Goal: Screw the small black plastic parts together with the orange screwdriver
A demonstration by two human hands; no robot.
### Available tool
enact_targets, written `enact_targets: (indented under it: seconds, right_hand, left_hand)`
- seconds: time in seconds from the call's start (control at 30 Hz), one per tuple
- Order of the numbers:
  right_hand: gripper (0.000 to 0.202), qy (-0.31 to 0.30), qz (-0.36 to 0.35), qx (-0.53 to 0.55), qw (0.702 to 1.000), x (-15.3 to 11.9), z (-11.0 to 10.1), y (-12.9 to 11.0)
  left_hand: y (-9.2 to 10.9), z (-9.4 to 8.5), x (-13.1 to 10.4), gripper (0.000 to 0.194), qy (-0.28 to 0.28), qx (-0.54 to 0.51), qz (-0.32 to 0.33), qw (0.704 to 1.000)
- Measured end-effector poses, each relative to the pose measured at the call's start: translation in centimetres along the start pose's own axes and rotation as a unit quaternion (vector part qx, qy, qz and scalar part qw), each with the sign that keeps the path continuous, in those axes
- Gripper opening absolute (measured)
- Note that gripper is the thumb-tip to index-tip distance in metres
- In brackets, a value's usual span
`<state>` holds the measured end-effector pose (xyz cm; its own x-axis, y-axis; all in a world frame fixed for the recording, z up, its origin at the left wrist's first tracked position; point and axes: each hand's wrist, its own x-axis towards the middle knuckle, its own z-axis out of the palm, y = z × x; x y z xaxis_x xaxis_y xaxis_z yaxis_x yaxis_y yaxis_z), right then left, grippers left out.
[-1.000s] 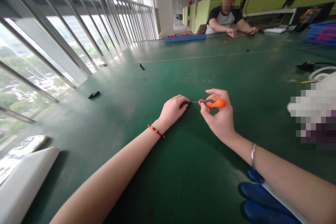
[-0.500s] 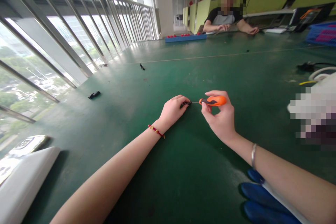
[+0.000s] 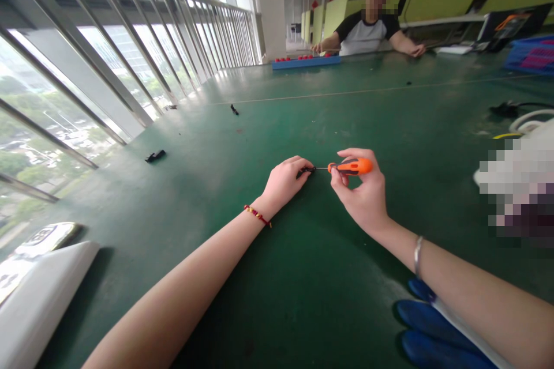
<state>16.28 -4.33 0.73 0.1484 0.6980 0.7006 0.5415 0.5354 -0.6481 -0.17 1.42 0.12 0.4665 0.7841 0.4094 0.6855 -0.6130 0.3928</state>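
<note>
My left hand [image 3: 286,180] is closed on a small black part [image 3: 306,171] just above the green tabletop [image 3: 242,288]; the fingers cover most of it, so its kind cannot be made out. In my right hand [image 3: 366,193] is a screwdriver [image 3: 357,166] with an orange and black handle, gripped between thumb and fingers. It lies nearly level, and its thin metal shaft points left, the tip meeting the right end of the black part.
Two small black pieces [image 3: 155,156] [image 3: 234,109] lie to the left. Blue-fingered gloves [image 3: 433,323] rest under my right forearm. A white box [image 3: 56,294] stands at lower left. Across the table sits a person [image 3: 366,34] beside a blue tray [image 3: 303,63] with red items.
The screwdriver handle has turned slightly in my right hand, its black markings now showing differently. My left hand stays put. The person opposite has reached one hand to the blue tray.
</note>
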Motion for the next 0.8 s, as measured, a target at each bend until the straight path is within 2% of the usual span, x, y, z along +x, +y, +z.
enact_targets:
  seconds: [0.1, 0.23, 0.33, 0.43, 0.63, 0.8]
  right_hand:
    - [0.028, 0.001, 0.011, -0.005, 1.000, 0.14, -0.07, -0.11]
    - [0.008, -0.019, 0.007, -0.044, 0.999, 0.19, -0.16, -0.59]
    - [0.012, -0.023, -0.002, -0.050, 0.998, 0.08, -0.15, -0.68]
    - [0.004, -0.029, 0.007, -0.025, 0.999, -0.04, -0.08, -0.48]
    - [0.018, -0.013, 0.010, 0.004, 1.000, -0.01, -0.03, -0.12]
    - [0.007, -0.033, 0.029, -0.019, 0.999, 0.14, -0.17, -0.51]
  left_hand:
    - [0.07, -0.08, 0.00, 0.018, -0.002, -0.001, 0.000, 1.000]
    - [0.12, -0.11, -0.03, 0.019, -0.003, 0.004, 0.000, 1.000]
    - [0.03, -0.02, -0.03, 0.019, -0.001, 0.005, 0.008, 1.000]
    - [-0.10, 0.09, -0.02, 0.019, 0.002, 0.005, 0.011, 1.000]
    - [-0.08, 0.12, -0.06, 0.018, 0.004, 0.004, 0.009, 1.000]
    - [0.01, 0.03, -0.09, 0.018, 0.000, 0.003, 0.008, 1.000]
